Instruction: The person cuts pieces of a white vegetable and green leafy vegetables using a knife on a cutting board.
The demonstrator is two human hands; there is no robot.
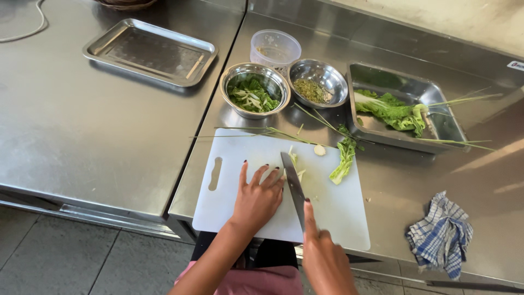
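A small white label (515,65) sits on the steel wall, far right.

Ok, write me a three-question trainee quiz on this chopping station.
1. True or false: the right hand holds the knife.
2. The left hand lies flat on: A) the tray B) the white cutting board C) the cloth
3. What lies in the deep steel pan?

Key:
1. True
2. B
3. Leafy greens; the checked cloth lies apart, near the table edge.
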